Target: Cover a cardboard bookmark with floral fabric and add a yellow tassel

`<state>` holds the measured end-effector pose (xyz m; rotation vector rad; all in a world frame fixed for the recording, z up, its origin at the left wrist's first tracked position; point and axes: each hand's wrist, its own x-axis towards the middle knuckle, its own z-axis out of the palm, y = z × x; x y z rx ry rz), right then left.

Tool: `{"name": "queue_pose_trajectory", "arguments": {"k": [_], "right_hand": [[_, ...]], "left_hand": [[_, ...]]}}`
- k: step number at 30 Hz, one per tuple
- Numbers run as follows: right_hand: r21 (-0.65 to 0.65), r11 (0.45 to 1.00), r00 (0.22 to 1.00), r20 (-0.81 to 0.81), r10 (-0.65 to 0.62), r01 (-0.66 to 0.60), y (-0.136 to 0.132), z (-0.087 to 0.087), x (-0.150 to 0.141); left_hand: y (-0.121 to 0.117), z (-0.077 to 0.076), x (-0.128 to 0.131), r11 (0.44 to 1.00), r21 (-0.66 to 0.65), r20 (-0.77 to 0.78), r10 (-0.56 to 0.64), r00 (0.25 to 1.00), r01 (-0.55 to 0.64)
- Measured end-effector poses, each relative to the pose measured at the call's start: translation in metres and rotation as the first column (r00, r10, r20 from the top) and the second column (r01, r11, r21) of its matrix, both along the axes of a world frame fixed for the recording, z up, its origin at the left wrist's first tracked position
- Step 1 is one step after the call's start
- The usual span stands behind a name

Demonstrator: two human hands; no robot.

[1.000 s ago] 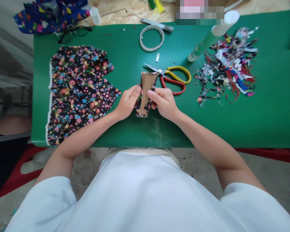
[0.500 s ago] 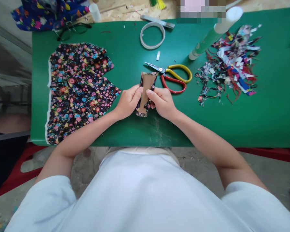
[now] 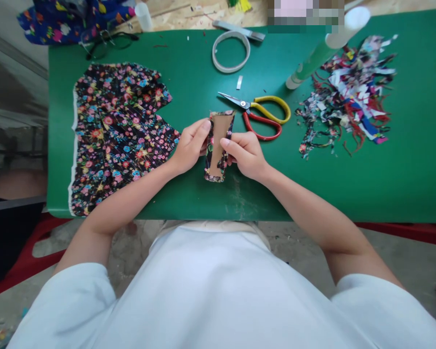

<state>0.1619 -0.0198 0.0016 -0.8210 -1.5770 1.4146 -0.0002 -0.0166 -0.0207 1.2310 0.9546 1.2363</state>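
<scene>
The left hand (image 3: 191, 146) and right hand (image 3: 247, 154) pinch opposite edges of a fabric-wrapped cardboard piece (image 3: 218, 136) between them, thumbs uppermost, probably to hold the folded cloth (image 3: 209, 157) flat; yellow-and-red-handled scissors (image 3: 244, 104) lie just beyond.

From where I stand the tabletop (image 3: 349, 194) is deep green, and the small panel (image 3: 217, 145) shows plain brown framed in black floral print. The big cloth (image 3: 119, 140) is black as well — flowers in red, pink, blue and yellow, edged in white down one side. The scissors (image 3: 243, 104) have one yellow handle, one red — the scraps (image 3: 352, 92) mix white, black, red and blue, the shirt (image 3: 218, 291) pale blue
</scene>
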Motion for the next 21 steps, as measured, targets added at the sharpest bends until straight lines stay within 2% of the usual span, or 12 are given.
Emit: {"name": "queue_pose_trajectory", "arguments": {"k": [4,7,15,21], "right_hand": [[0.021,1.0,0.999,-0.044,-0.004,0.005,0.003,0.003,-0.001],[-0.001,0.998,0.996,-0.062,-0.061,0.061,0.003,0.002,-0.003],[0.133,0.988,0.985,0.138,-0.099,0.081,-0.001,-0.001,-0.001],[0.161,0.985,0.979,0.179,-0.096,0.067,-0.001,-0.004,-0.001]], "left_hand": [[-0.001,0.004,0.001,0.995,0.088,-0.059,0.057,0.997,-0.052],[0.0,0.004,0.001,0.987,0.148,-0.108,0.078,0.991,-0.062],[0.001,-0.002,-0.001,0.966,0.253,-0.26,0.114,0.959,-0.047],[0.0,-0.008,-0.004,0.957,0.286,-0.32,0.148,0.936,-0.053]]}}
